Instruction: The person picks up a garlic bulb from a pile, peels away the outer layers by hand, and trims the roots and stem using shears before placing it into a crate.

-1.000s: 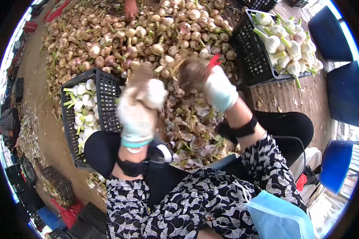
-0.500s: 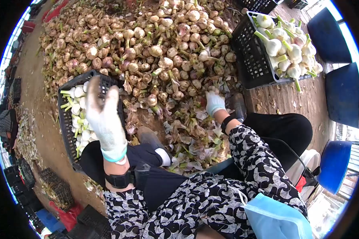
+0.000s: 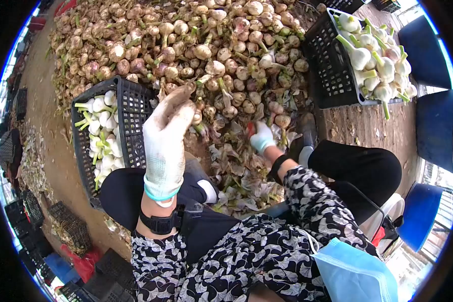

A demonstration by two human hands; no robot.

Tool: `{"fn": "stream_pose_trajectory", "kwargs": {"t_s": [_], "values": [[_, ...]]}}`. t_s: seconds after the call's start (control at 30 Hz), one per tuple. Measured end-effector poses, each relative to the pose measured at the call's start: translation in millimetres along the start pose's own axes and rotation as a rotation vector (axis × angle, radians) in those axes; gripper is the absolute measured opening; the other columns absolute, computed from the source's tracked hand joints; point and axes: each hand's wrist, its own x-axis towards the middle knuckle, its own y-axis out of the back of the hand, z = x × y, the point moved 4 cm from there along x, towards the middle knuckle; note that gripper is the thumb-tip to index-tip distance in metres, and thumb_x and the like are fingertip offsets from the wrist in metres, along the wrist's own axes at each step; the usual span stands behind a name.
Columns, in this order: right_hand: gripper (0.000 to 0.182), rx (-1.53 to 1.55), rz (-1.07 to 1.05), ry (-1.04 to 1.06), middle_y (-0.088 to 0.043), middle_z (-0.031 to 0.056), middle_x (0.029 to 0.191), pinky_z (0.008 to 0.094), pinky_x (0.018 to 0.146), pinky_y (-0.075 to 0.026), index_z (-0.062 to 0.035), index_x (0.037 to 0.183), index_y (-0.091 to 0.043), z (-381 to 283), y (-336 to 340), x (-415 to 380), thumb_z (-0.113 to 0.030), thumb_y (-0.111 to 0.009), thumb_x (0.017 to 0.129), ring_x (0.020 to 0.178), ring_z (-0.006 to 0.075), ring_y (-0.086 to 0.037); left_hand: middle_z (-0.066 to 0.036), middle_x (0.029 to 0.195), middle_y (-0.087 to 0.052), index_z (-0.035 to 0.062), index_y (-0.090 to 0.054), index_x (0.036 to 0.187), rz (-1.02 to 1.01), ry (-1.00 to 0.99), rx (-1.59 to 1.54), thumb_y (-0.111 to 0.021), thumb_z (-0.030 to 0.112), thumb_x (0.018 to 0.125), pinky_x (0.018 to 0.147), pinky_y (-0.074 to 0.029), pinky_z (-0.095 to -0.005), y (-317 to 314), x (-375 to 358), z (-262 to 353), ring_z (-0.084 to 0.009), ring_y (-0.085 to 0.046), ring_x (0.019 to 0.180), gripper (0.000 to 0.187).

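Observation:
My left hand [image 3: 167, 138], in a white and pale-green glove with soiled fingers, reaches over the near edge of the garlic pile [image 3: 186, 50]. Its fingers are stretched out, and no bulb shows in its grasp. My right hand [image 3: 262, 138], gloved alike, is closed low over the loose garlic skins [image 3: 241, 171]. A small red object [image 3: 250, 130] shows at its fingers; its kind cannot be made out. Unpeeled bulbs [image 3: 282, 121] with stems lie just beyond that hand.
On the left stands a black crate [image 3: 136, 126] holding cleaned white garlic [image 3: 103, 133]. Another black crate [image 3: 332, 75] at right is heaped with white garlic [image 3: 382, 65]. Blue barrels [image 3: 428, 50] line the right side. A person [image 3: 7, 151] is at the far left.
My left hand has moved right, from over the left crate to the pile's edge. My right hand has shifted slightly left and down, and the red object now shows at its fingers.

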Motion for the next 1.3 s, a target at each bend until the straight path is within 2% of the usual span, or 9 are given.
{"fn": "stream_pose_trajectory", "kwargs": {"t_s": [0.07, 0.17, 0.37, 0.5, 0.63, 0.73, 0.9, 1.07, 1.3], "values": [[0.052, 0.671, -0.161, -0.166, -0.056, 0.0116, 0.105, 0.0319, 0.074, -0.044, -0.0026, 0.125, -0.045, 15.5, 8.8, 24.9, -0.012, -0.062, 0.076, 0.090, 0.0185, -0.054, -0.014, 0.109, -0.060, -0.0088, -0.053, 0.117, -0.056, 0.017, 0.019, -0.052, 0.013, 0.087, 0.091, -0.042, -0.0279, -3.1, 1.0, -6.4, -0.0194, -0.057, 0.102, 0.037], [0.047, 0.988, -0.145, 0.133, -0.060, 0.0097, 0.092, 0.0306, 0.070, -0.047, 0.0023, 0.124, -0.043, -44.4, 68.2, -8.6, -0.009, -0.056, 0.081, 0.077, 0.0163, -0.055, -0.012, 0.106, -0.061, -0.0087, -0.053, 0.116, -0.136, 0.030, 0.106, -0.054, 0.012, 0.086, 0.089, -0.043, -0.0257, -8.4, 3.1, -9.5, -0.0166, -0.057, 0.099, 0.036], [0.065, 0.245, -0.132, 0.812, -0.061, 0.0158, 0.101, 0.0326, 0.080, -0.048, 0.0020, 0.130, -0.033, -160.6, 176.6, -131.8, -0.001, -0.060, 0.071, 0.088, 0.0253, -0.061, -0.012, 0.088, -0.065, -0.0045, -0.060, 0.103, -0.343, -0.078, 0.424, -0.062, 0.022, 0.085, 0.073, -0.047, -0.0262, -30.6, -0.7, -27.0, -0.0127, -0.059, 0.082, 0.033], [0.077, -0.027, -0.049, 0.729, -0.047, 0.0248, 0.125, 0.0349, 0.094, -0.042, 0.0045, 0.133, -0.030, -180.0, 186.3, -165.5, -0.009, -0.069, 0.068, 0.108, 0.0359, -0.053, -0.011, 0.089, -0.065, -0.0082, -0.058, 0.106, -0.498, 0.161, 0.367, -0.060, 0.028, 0.086, 0.076, -0.046, -0.0257, -50.8, -12.4, -19.5, -0.0130, -0.058, 0.083, 0.041], [0.061, 0.414, 0.635, 0.669, -0.057, 0.0214, 0.106, 0.0346, 0.083, -0.049, 0.0048, 0.120, -0.044, -164.3, 205.7, -151.0, -0.018, -0.075, 0.072, 0.096, 0.0315, -0.060, -0.010, 0.102, -0.063, -0.0085, -0.054, 0.114, -0.351, 0.086, -0.360, -0.053, 0.021, 0.090, 0.089, -0.043, -0.0283, -40.5, 0.5, -27.3, -0.0163, -0.057, 0.097, 0.038], [0.031, 1.190, -0.029, 0.179, -0.060, 0.0126, 0.102, 0.0268, 0.070, -0.052, -0.0018, 0.116, -0.045, -154.5, 190.3, -149.2, -0.016, -0.056, 0.091, 0.084, 0.0180, -0.063, -0.014, 0.111, -0.057, -0.0096, -0.045, 0.122, -0.279, 0.082, -0.557, -0.059, 0.020, 0.086, 0.093, -0.042, -0.0302, -42.1, -0.8, -19.8, -0.0201, -0.056, 0.103, 0.048], [0.036, 0.428, 0.506, 0.524, -0.060, 0.0136, 0.102, 0.0293, 0.079, -0.047, 0.0019, 0.115, -0.049, -153.2, 156.5, -132.8, 0.005, -0.050, 0.079, 0.092, 0.0231, -0.060, -0.014, 0.119, -0.052, -0.0082, -0.039, 0.128, -0.208, -0.225, -0.036, -0.069, 0.005, 0.074, 0.097, -0.039, -0.0316, -48.3, -19.6, -3.3, -0.0187, -0.050, 0.109, 0.063], [0.029, 1.146, 0.128, 0.464, -0.063, 0.0063, 0.094, 0.0254, 0.072, -0.048, 0.0026, 0.111, -0.052, -178.1, 170.9, -136.3, -0.007, -0.059, 0.084, 0.083, 0.0121, -0.059, -0.016, 0.115, -0.053, -0.0060, -0.050, 0.118, -0.125, -0.505, 0.211, -0.074, -0.001, 0.063, 0.092, -0.042, -0.0320, -41.4, -18.5, -1.8, -0.0229, -0.054, 0.105, 0.060], [0.031, 0.942, -0.006, 0.481, -0.063, 0.0022, 0.090, 0.0222, 0.071, -0.046, 0.0016, 0.104, -0.057, -177.5, 193.4, -146.2, -0.021, -0.065, 0.084, 0.080, 0.0073, -0.057, -0.014, 0.113, -0.054, -0.0027, -0.053, 0.116, -0.187, -0.513, 0.204, -0.075, -0.001, 0.061, 0.089, -0.045, -0.0318, -41.7, -22.1, 5.8, -0.0228, -0.056, 0.102, 0.060]]}}
